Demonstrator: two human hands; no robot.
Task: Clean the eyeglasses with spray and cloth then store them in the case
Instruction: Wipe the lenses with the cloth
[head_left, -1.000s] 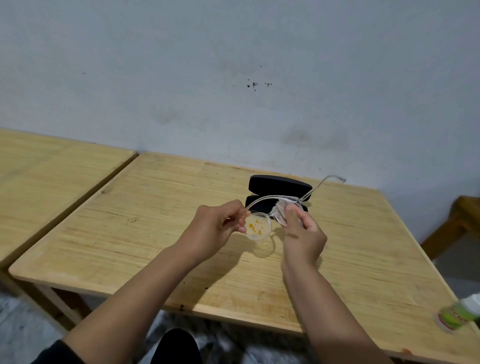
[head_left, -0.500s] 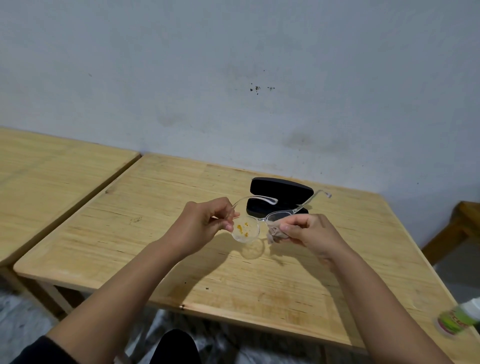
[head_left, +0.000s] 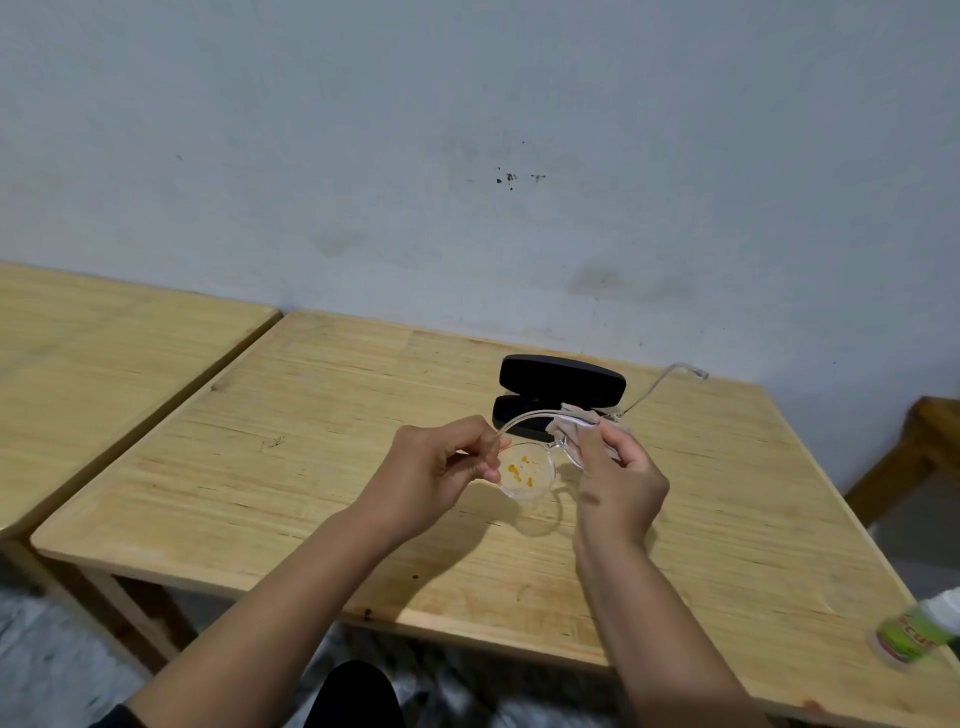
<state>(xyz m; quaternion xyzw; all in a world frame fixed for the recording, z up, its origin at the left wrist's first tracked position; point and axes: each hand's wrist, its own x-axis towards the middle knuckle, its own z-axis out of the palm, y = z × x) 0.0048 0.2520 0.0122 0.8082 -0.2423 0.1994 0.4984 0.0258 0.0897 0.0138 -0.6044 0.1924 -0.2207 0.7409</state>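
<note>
- The eyeglasses (head_left: 524, 470), clear-framed, are held in the air above the wooden table (head_left: 311, 441), between the two hands and in front of the case.
- The left hand (head_left: 441, 473) has its fingers curled in, thumb and fingertips pinched narrow on the left end of the frame where the temple arm begins.
- The left lens faces the camera and carries several orange-yellow smears (head_left: 521, 469) across its middle.
- The right hand (head_left: 618, 478) is closed on a small pale cloth (head_left: 566, 422), pressing it against the right lens; the hand and cloth cover most of that lens, so its surface cannot be judged.
- One clear temple arm curves from the left hand across the front of the case; the other rises past the right hand and ends in a hooked tip above the far table edge.
- The black case (head_left: 561, 392) lies open on the table just behind the glasses, lid tilted up towards the wall; its lower half is partly hidden by the cloth and the frame.
- A bottle with a green label (head_left: 917, 636) lies at the right edge of the view, near the table's front corner, well apart from the hands; it is blurred, probably the spray bottle.
- A second wooden table (head_left: 104, 364) stands just beside the first on the left, a narrow gap between them.
- A grey-white wall (head_left: 467, 182) with a few dark specks runs behind both tables.
- A piece of brown wooden furniture (head_left: 930, 441) shows at the far right, cut off by the frame.
</note>
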